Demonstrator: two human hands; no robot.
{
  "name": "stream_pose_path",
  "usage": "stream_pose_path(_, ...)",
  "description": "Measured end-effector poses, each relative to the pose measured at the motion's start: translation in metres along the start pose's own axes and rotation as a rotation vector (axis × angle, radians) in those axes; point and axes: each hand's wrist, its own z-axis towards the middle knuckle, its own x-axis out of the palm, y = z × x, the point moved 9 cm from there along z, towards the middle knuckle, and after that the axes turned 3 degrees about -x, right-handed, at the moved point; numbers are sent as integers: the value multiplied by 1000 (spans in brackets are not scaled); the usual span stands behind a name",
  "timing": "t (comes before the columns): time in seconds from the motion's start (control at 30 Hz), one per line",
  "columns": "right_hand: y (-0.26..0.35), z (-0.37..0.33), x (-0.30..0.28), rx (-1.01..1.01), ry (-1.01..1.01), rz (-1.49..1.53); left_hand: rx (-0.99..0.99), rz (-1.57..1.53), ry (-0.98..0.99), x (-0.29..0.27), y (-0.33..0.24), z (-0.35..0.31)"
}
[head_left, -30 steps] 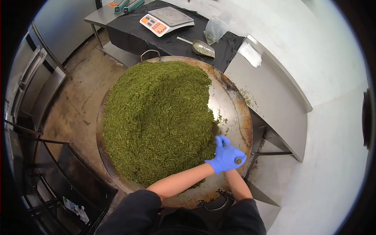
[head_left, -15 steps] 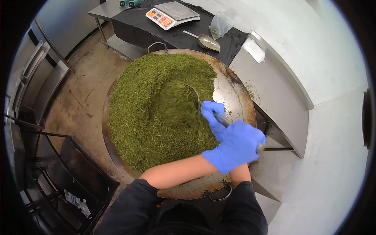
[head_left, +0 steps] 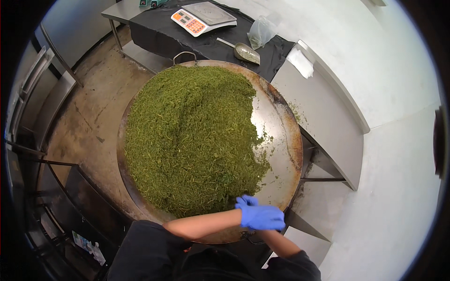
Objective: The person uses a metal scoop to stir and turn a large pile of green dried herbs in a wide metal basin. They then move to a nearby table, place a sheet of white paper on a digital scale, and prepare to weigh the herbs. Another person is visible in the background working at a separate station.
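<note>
A big mound of chopped green leaves (head_left: 187, 140) fills most of a wide round metal pan (head_left: 281, 140). My forearms cross over the pan's near edge. My left hand (head_left: 263, 218), in a blue glove, lies closed at the near right rim. Just beyond it, my right hand (head_left: 247, 200), also blue-gloved, shows only in part, bent at the edge of the leaves. Both hands stay together on a long-handled metal scoop; its handle is hidden by the gloves and its head is out of sight near the leaves.
Behind the pan, a black-covered table bears a white scale (head_left: 204, 18), a metal hand scoop (head_left: 246, 53) and a clear plastic bag (head_left: 262, 32). White paper (head_left: 300, 63) lies on the steel counter (head_left: 323, 112) at right. Black racks (head_left: 79, 206) stand at left.
Both hands have come from the pan's right middle toward me, to its near rim. The scoop's head and handle, visible before over the leaves, are now hidden.
</note>
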Motion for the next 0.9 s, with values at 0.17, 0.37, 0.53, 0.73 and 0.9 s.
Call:
stream_pose_path(0.17, 52, 37, 19, -577, -188, -141, -292, 89, 32, -35, 27, -10)
stream_pose_path(0.37, 179, 29, 38, -1043, 264, -284, -45, 166, -25, -40, -38, 36)
stream_pose_path(0.53, 265, -2, 67, -1310, 374, -144, -21, 383, -43, -64, -91, 67)
stream_pose_path(0.73, 253, -48, 75, -1085, 573, -558, 85, 150, -13, -36, -146, 47)
stream_pose_path(0.9, 47, 8, -36, -496, 64, -128, -91, -106, -124, -14, -8, 20)
